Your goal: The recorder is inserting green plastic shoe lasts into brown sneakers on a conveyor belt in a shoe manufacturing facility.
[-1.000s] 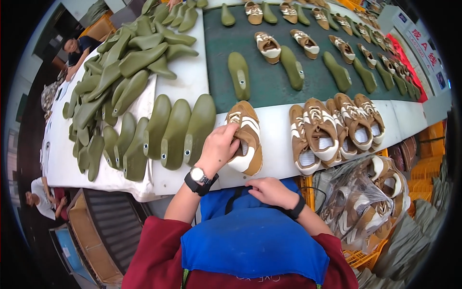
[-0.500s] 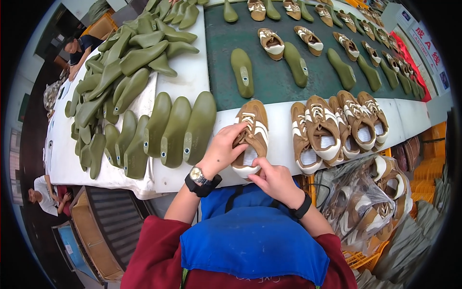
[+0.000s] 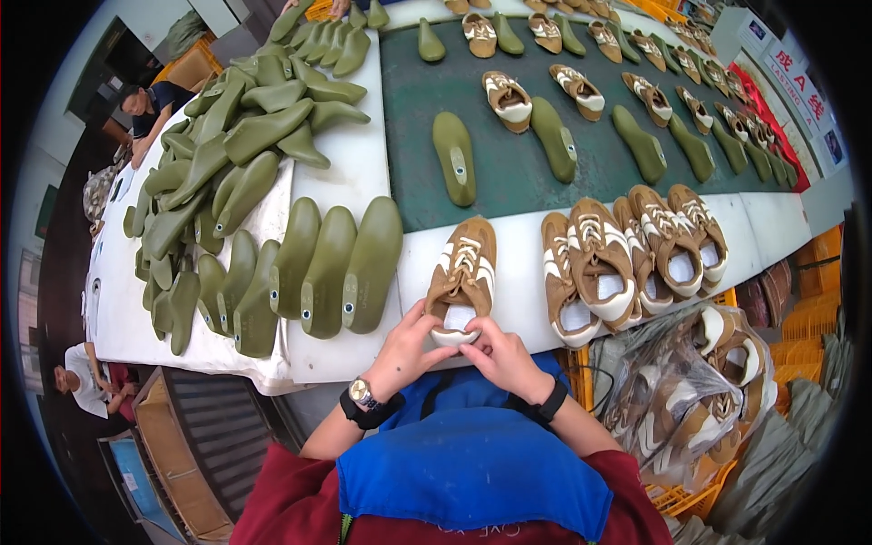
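Note:
In front of me a brown sneaker [image 3: 464,265] with white stripes and laces lies on the white table edge, toe pointing away and heel toward me. My left hand [image 3: 409,352] grips the left side of its heel collar, thumb along the white heel. From the right, my right hand [image 3: 507,361] pinches the back of the same heel, its fingers close to my left thumb. A pale insole shows inside the shoe opening. To the left, several green shoe lasts [image 3: 374,263] stand in a row. More brown sneakers [image 3: 600,263] sit side by side on the right.
A heap of green lasts [image 3: 263,127] covers the left table. Ahead, a dark green conveyor belt [image 3: 418,109] carries rows of lasts and sneakers. At lower right, plastic-wrapped sneakers [image 3: 690,400] fill a yellow crate [image 3: 699,500]. Two other people are at far left.
My left hand has moved from the laces and opening back to the sneaker's heel. My right hand stays at the heel, now closer to the left. The whole view has shifted slightly.

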`<action>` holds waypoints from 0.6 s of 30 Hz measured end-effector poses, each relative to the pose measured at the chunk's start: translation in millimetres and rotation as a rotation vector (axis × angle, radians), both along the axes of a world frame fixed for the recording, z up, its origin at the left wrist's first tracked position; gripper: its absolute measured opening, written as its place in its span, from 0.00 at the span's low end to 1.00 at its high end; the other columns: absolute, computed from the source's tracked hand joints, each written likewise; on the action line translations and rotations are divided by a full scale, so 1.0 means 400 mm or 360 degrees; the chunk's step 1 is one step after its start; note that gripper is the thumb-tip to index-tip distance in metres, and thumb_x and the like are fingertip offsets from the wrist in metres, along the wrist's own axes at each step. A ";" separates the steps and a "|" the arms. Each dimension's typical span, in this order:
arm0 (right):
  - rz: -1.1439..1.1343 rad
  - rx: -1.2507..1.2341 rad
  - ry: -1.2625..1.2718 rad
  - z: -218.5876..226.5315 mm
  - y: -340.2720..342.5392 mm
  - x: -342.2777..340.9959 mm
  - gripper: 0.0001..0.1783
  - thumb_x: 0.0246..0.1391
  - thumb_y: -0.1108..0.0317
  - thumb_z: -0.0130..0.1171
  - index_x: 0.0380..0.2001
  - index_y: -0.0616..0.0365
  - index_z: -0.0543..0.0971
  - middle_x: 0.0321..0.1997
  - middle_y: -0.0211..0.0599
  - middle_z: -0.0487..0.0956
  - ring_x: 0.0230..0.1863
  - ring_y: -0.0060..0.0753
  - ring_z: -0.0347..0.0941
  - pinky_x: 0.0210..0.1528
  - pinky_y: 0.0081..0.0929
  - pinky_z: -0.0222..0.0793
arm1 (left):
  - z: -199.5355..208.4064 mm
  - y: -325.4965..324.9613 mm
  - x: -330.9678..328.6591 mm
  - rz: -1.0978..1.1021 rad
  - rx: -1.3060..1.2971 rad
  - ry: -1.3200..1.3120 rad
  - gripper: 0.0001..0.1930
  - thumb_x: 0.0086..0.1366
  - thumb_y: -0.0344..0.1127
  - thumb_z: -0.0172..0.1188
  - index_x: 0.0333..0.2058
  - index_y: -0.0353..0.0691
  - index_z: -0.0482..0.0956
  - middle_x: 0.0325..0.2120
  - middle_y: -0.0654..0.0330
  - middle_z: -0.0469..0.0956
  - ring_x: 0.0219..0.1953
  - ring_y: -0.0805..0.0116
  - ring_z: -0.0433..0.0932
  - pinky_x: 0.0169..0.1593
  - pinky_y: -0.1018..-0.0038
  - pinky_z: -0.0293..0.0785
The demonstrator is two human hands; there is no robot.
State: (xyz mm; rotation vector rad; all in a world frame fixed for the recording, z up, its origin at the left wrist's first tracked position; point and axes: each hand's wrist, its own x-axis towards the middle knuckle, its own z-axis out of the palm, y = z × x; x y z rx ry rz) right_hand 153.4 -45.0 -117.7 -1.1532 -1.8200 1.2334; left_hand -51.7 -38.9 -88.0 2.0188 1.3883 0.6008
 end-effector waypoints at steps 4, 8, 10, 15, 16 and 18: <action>-0.0138 0.0122 -0.0013 -0.009 0.008 0.018 0.21 0.56 0.70 0.59 0.51 0.58 0.67 0.23 0.37 0.78 0.22 0.31 0.77 0.26 0.24 0.71 | 0.038 -0.002 -0.044 0.0063 -0.0078 -0.0005 0.23 0.49 0.41 0.72 0.40 0.37 0.76 0.54 0.39 0.69 0.51 0.44 0.73 0.51 0.64 0.72; -0.0297 0.0651 -0.0559 -0.040 0.019 0.039 0.25 0.48 0.72 0.63 0.51 0.56 0.71 0.39 0.42 0.76 0.40 0.46 0.73 0.43 0.36 0.70 | 0.084 0.007 -0.125 0.0137 -0.0213 -0.0281 0.25 0.48 0.40 0.74 0.42 0.35 0.76 0.53 0.43 0.71 0.46 0.56 0.79 0.45 0.69 0.77; -0.0318 0.0587 -0.0478 -0.087 0.015 0.037 0.23 0.44 0.72 0.63 0.48 0.55 0.73 0.43 0.43 0.73 0.45 0.48 0.68 0.48 0.39 0.66 | 0.157 0.040 -0.167 0.0115 -0.0291 -0.0292 0.24 0.48 0.37 0.74 0.42 0.34 0.76 0.50 0.49 0.74 0.39 0.70 0.78 0.42 0.76 0.76; -0.0462 0.0789 -0.0558 -0.122 0.030 0.026 0.12 0.42 0.74 0.62 0.35 0.54 0.77 0.35 0.35 0.73 0.38 0.41 0.69 0.40 0.35 0.67 | 0.302 0.268 -0.230 0.0209 -0.0386 -0.0466 0.20 0.52 0.32 0.71 0.42 0.33 0.76 0.37 0.59 0.79 0.37 0.76 0.77 0.41 0.78 0.76; -0.0463 0.0766 -0.0575 -0.127 0.031 0.030 0.11 0.42 0.74 0.62 0.33 0.54 0.77 0.34 0.34 0.73 0.37 0.41 0.69 0.40 0.35 0.67 | 0.316 0.343 -0.232 0.0172 -0.0280 -0.0389 0.19 0.54 0.32 0.70 0.42 0.33 0.76 0.34 0.61 0.80 0.37 0.75 0.78 0.41 0.78 0.75; -0.0449 0.0812 -0.0518 -0.121 0.034 0.017 0.10 0.42 0.74 0.61 0.32 0.54 0.77 0.33 0.33 0.73 0.37 0.40 0.69 0.39 0.35 0.66 | 0.342 0.468 -0.259 0.0229 0.0009 -0.0135 0.19 0.56 0.37 0.68 0.42 0.32 0.76 0.32 0.59 0.80 0.36 0.75 0.78 0.40 0.78 0.74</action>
